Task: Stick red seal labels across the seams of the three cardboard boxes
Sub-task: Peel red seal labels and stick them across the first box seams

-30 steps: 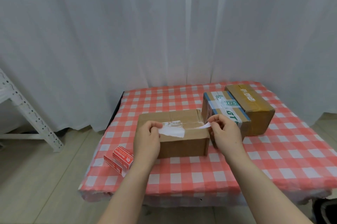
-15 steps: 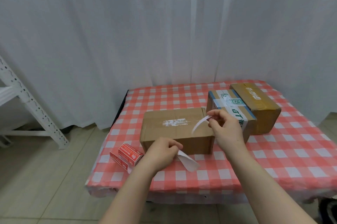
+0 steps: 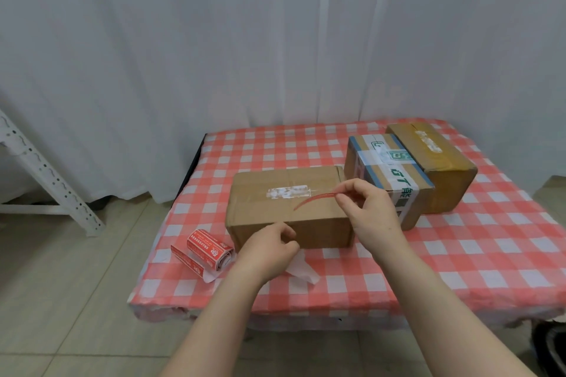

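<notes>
Tablecloth: red and white check.
Near box: plain brown cardboard, with a whitish, mottled patch on top.
Middle box: brown, with blue edge bands and white tape printed in green.
Far box: yellowish brown, with white marks on top.
Seal label: red.
Label roll: red with white print on white backing.
Backing paper: white.
Curtain: white.
Floor: beige tiles.
Rack: white.

head cam | forward-down, close over table | single view
</notes>
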